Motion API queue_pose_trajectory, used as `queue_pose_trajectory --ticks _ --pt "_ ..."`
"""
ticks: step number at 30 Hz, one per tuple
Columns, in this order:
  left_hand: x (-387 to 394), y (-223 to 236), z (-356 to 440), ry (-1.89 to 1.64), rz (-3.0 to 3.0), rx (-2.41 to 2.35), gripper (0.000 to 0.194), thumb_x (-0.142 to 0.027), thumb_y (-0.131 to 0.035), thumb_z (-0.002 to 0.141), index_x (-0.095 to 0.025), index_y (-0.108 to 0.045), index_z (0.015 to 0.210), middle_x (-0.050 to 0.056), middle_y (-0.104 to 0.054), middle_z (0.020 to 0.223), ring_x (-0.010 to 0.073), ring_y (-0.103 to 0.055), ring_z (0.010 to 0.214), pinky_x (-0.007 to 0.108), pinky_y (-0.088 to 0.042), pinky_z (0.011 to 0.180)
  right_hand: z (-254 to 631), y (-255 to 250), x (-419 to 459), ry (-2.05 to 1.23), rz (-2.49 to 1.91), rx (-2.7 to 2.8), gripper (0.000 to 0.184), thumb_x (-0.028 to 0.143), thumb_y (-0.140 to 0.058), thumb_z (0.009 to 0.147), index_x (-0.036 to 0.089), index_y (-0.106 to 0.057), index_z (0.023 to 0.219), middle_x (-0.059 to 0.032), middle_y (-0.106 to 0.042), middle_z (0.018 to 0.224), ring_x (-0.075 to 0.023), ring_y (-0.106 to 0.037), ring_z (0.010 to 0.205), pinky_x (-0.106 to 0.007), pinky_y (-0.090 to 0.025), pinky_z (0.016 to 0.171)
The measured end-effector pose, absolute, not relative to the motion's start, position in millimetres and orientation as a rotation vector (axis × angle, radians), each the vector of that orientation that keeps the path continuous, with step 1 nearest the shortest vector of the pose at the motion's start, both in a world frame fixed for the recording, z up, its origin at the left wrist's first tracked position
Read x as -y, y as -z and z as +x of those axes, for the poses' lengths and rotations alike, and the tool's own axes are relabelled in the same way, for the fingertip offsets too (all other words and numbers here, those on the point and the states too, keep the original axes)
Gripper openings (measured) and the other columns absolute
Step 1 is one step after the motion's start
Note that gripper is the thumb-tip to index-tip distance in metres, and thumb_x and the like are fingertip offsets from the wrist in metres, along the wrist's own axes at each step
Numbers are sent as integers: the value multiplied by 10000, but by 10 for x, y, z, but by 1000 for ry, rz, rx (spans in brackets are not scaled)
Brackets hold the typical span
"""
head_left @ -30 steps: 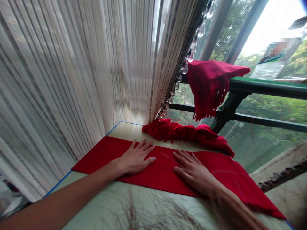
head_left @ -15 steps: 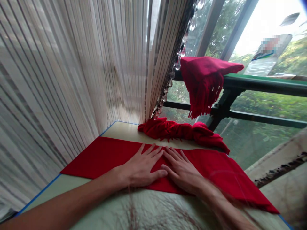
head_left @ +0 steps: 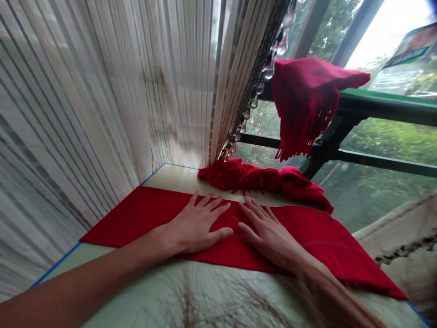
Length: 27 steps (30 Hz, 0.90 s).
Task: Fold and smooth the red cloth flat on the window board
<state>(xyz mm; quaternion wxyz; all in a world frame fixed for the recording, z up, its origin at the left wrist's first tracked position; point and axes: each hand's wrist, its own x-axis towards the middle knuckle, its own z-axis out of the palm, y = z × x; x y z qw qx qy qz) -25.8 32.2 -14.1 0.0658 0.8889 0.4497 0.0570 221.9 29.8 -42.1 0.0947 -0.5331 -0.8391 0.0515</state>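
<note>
A long red cloth [head_left: 116, 218], probably a scarf, lies spread flat across the pale table [head_left: 136, 291]. On its middle rests my left hand [head_left: 196, 223], palm down with fingers spread and the fingertips at the cloth's far edge. My right hand [head_left: 268, 230] lies flat beside it, fingers stretched out, a small gap from the left. Neither hand grips the cloth. Just past the far edge, a bunched red scarf [head_left: 252, 175] with a fringe lies on the table.
Striped string curtains [head_left: 112, 91] with clear beads [head_left: 254, 100] hang along the left and back. A red fringed scarf [head_left: 307, 100] drapes over the dark railing [head_left: 385, 107] by the window. A light fabric with dark trim [head_left: 406, 246] stands at the right.
My hands have moved apart, the left one leftward and the right one rightward over the red cloth. The view has shifted slightly.
</note>
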Motion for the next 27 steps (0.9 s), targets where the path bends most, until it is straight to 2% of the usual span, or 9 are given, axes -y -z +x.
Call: queue_pose_trajectory --ticks 3,6,10,14,18,21,24,27 --pt "-302 182 -296 -121 2640 -1317 711 -726 -296 969 -336 -282 1564 39 -203 1647 311 -113 1526 614 -73 1198 2257 439 -295 -207 -1545 2513 705 671 -284 988 247 -289 1551 -43 -239 1636 -232 -145 1521 -526 -136 1254" --pt "-327 192 -343 -113 2621 -1326 712 -731 -316 963 -343 -295 1560 45 -208 1646 323 -132 1522 613 -86 1195 2418 463 -335 -166 -1614 2467 711 668 -291 987 224 -323 1541 -77 -274 1626 -263 -188 1513 -562 -167 1241" --pt "-384 149 -287 -226 2664 -1386 701 -721 -357 957 -328 -352 1537 43 -169 1657 318 -129 1524 585 -99 1205 2391 451 -337 -107 -1589 2414 689 643 -307 996 247 -272 1558 -82 -225 1640 -274 -171 1515 -595 -156 1232" --pt "-413 167 -238 -273 2673 -1381 725 -730 -315 962 -324 -289 1562 26 -121 1665 300 -99 1530 557 -72 1216 2170 401 -276 -205 -1447 2537 665 638 -327 997 287 -265 1558 -36 -208 1646 -247 -129 1522 -542 -127 1252" --pt "-490 225 -383 -126 2621 -1331 766 -760 -250 954 -313 -258 1576 34 -204 1649 315 -122 1525 588 -53 1204 2319 423 -310 -206 -1536 2515 706 670 -344 976 256 -308 1547 -62 -263 1631 -267 -186 1514 -544 -175 1245" --pt "-563 216 -481 -125 2594 -1436 793 -757 -257 954 -274 -245 1583 52 -176 1653 312 -98 1528 583 -36 1205 2502 475 -375 -138 -1637 2454 695 656 -309 984 228 -353 1530 -99 -311 1612 -291 -209 1507 -591 -181 1229" --pt "-545 196 -434 -202 2612 -1502 798 -736 -259 967 -241 -218 1591 56 -113 1662 296 -40 1534 561 -5 1214 2453 485 -371 -70 -1617 2396 687 636 -288 996 230 -301 1550 -100 -232 1639 -288 -170 1515 -610 -174 1221" --pt "-463 213 -334 -211 2640 -1351 777 -751 -225 965 -289 -213 1590 25 -113 1662 282 -38 1536 555 -9 1218 2286 459 -310 -110 -1471 2483 668 629 -321 997 283 -252 1563 -51 -190 1653 -264 -137 1522 -573 -152 1237"
